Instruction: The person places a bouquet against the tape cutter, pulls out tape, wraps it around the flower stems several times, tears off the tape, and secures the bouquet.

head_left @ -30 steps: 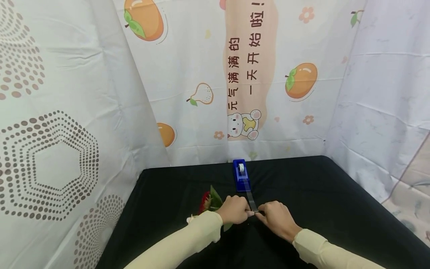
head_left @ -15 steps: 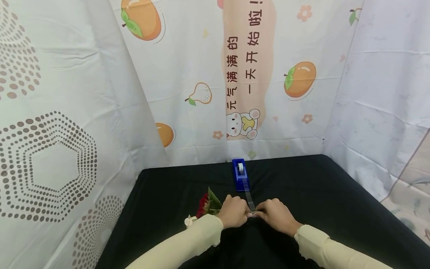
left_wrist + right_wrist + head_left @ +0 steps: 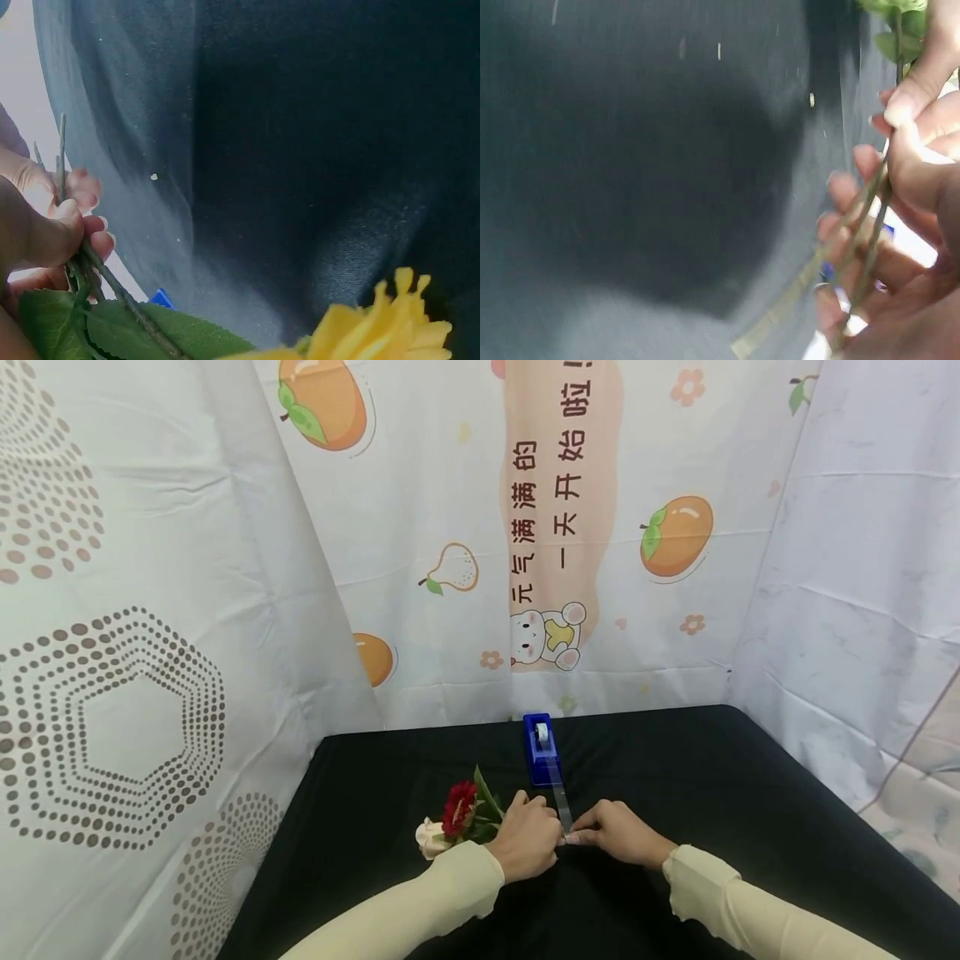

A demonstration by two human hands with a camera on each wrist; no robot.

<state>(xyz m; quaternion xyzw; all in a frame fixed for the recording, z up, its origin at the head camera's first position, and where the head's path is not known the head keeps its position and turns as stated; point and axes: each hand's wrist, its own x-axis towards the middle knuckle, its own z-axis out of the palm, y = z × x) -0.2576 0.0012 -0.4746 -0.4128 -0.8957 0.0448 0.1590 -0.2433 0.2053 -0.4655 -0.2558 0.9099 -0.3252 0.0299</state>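
My left hand [image 3: 528,837] grips the bunched flower stems [image 3: 131,304], with the thumb lying across them in the left wrist view. From that fist a red flower [image 3: 459,808], a cream flower [image 3: 430,838] and green leaves [image 3: 487,810] point left. A yellow flower [image 3: 375,330] shows low in the left wrist view. Right beside the left fingers, my right hand [image 3: 622,835] pinches the end of a clear tape strip [image 3: 561,802] at the stems. That strip runs back to a blue tape dispenser [image 3: 534,770]. The right fingers hide much of the join.
A black cloth [image 3: 660,760] covers the table, with small pale specks on it. Printed white curtains [image 3: 420,635] stand round the back and sides. The dispenser sits near the table's back edge, its white tape roll [image 3: 542,733] on top.
The left hand has turned with the bunch, so the red and cream flowers show more fully. The right fingertips have shifted slightly at the stems. The tape stays stretched to the dispenser.
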